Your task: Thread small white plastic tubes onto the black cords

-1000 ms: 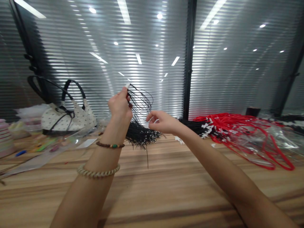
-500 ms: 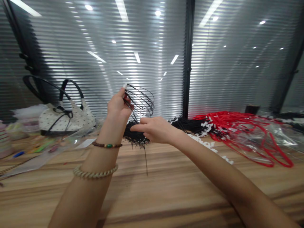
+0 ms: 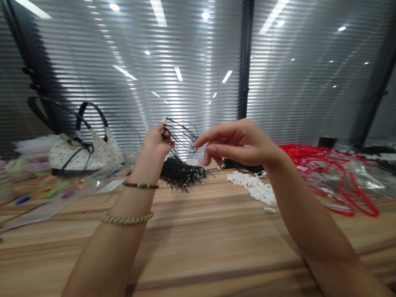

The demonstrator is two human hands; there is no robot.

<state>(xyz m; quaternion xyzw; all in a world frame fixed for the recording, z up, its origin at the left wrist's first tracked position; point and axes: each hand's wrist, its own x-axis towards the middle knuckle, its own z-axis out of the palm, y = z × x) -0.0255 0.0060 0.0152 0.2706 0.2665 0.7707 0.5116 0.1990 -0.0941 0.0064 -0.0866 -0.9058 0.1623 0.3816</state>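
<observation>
My left hand (image 3: 157, 140) is closed on a looped bundle of thin black cords (image 3: 184, 134), with a small white piece (image 3: 163, 120) at its fingertips. The loops fan out to the right. To their right is my right hand (image 3: 236, 142), fingers bent and pointing left, a single black cord (image 3: 230, 142) running between thumb and forefinger. Whether its fingertips touch the loops is hard to tell. Below the hands a pile of black cords (image 3: 182, 171) with shiny tips lies on the table (image 3: 198, 247).
Small white plastic pieces (image 3: 252, 185) lie loose right of the cord pile. Red straps (image 3: 337, 169) and clear plastic bags (image 3: 365, 177) cover the right side. A white patterned handbag (image 3: 88, 154) stands at left, near a blue pen cap (image 3: 22, 200). Window blinds (image 3: 198, 82) rise behind.
My right hand has moved right and up, away from the left hand, and turned. The cord that hung below it now runs along its fingers. My left hand has dropped slightly, still holding the bundle.
</observation>
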